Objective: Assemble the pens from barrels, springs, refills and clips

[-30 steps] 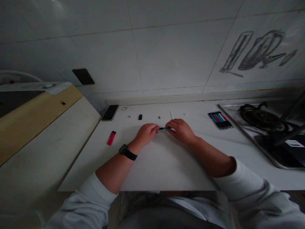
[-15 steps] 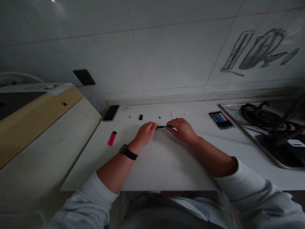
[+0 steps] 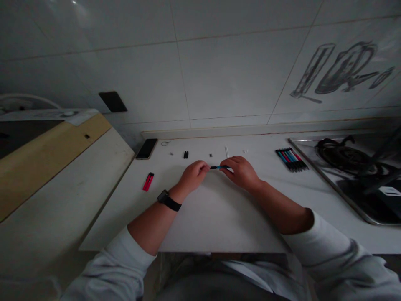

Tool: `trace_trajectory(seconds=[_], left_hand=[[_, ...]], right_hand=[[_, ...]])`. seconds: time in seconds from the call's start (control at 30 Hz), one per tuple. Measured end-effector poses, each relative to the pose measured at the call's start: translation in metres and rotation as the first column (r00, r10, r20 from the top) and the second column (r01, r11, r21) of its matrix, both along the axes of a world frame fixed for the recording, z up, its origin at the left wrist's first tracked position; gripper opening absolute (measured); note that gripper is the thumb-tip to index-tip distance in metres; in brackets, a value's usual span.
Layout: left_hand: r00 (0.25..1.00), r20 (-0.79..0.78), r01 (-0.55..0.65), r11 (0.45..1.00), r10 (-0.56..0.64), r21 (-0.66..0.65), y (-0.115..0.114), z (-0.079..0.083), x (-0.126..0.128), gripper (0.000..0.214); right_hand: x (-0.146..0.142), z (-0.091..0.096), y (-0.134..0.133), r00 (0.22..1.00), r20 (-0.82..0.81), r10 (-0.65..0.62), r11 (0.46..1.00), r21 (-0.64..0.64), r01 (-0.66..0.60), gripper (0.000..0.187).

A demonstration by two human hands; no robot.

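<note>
Pen [image 3: 218, 167] at frame centre, long axis horizontal (black and blue barrel), pinched at its ends by left hand [image 3: 193, 175] and right hand [image 3: 240, 172], fingers closed on it, above white counter [image 3: 216, 209]; tiled wall [image 3: 219, 75] behind, stove [image 3: 354, 167] at right.

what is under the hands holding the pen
Bare white counter lies under the left hand, right hand and pen. Anything small beneath the palms is covered and cannot be seen.
</note>
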State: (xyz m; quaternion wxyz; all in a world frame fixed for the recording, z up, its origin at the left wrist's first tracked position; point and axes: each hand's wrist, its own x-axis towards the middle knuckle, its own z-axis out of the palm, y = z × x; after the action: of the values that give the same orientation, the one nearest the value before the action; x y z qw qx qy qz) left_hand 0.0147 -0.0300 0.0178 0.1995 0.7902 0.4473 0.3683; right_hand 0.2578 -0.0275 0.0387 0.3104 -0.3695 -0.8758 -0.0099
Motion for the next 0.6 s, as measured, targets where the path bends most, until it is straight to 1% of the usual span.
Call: trace_trajectory(seconds=[0.03,0.07,0.1,0.13,0.2,0.3,0.33,0.37,0.43,0.47,0.53,0.6], left_hand=[[1.000,0.024,0.000,1.000,-0.001,0.019,0.0000,-0.0002,0.0002,0.010],[0.999,0.053,-0.001,0.999,0.000,0.033,-0.0001,-0.0003,0.0003,0.014],[0.997,0.079,-0.003,0.999,0.000,0.039,-0.0003,-0.0001,0.0004,0.022],[0.996,0.091,-0.001,0.999,-0.002,0.033,-0.0007,0.0005,0.0003,0.025],[0.997,0.077,0.002,1.000,-0.002,-0.003,-0.0017,0.0023,-0.0001,0.018],[1.000,0.020,-0.009,0.998,0.011,-0.062,-0.0026,0.0048,-0.0004,0.038],[1.000,0.008,-0.012,0.998,0.012,-0.065,-0.0027,0.0049,-0.0002,0.038],[1.000,0.007,-0.014,0.998,0.014,-0.055,-0.0026,0.0047,0.0001,0.033],[0.999,0.042,-0.007,1.000,0.007,-0.013,-0.0025,0.0035,0.0008,0.014],[0.997,0.075,-0.005,1.000,0.004,0.007,-0.0026,0.0030,0.0011,0.015],[0.992,0.124,0.000,1.000,-0.002,0.019,-0.0029,0.0025,0.0012,0.028],[0.994,0.113,0.001,1.000,-0.001,-0.006,-0.0031,0.0031,0.0007,0.018]], right_hand=[[0.0003,-0.0007,0.0005,1.000,-0.004,0.001,1.000,0.004,-0.001,0.013],[0.0006,-0.0014,0.0010,1.000,-0.009,0.002,1.000,0.006,-0.002,0.013],[0.0008,-0.0018,0.0012,1.000,-0.013,0.003,1.000,0.007,-0.003,0.014],[0.0009,-0.0019,0.0012,1.000,-0.017,0.005,1.000,0.008,-0.005,0.014],[0.0008,-0.0012,0.0005,1.000,-0.017,0.012,1.000,0.006,-0.012,0.015],[0.0004,0.0005,-0.0009,1.000,-0.014,0.021,1.000,0.004,-0.021,0.016],[0.0005,0.0007,-0.0010,1.000,-0.016,0.021,1.000,0.003,-0.021,0.016],[0.0007,0.0007,-0.0009,1.000,-0.017,0.020,1.000,0.002,-0.020,0.016],[0.0013,0.0002,-0.0003,1.000,-0.021,0.016,1.000,-0.001,-0.016,0.017],[0.0016,-0.0001,0.0001,1.000,-0.024,0.015,1.000,-0.001,-0.015,0.016],[0.0020,-0.0004,0.0006,1.000,-0.027,0.011,1.000,0.001,-0.011,0.016],[0.0019,-0.0002,0.0004,1.000,-0.023,0.009,1.000,0.005,-0.009,0.016]])
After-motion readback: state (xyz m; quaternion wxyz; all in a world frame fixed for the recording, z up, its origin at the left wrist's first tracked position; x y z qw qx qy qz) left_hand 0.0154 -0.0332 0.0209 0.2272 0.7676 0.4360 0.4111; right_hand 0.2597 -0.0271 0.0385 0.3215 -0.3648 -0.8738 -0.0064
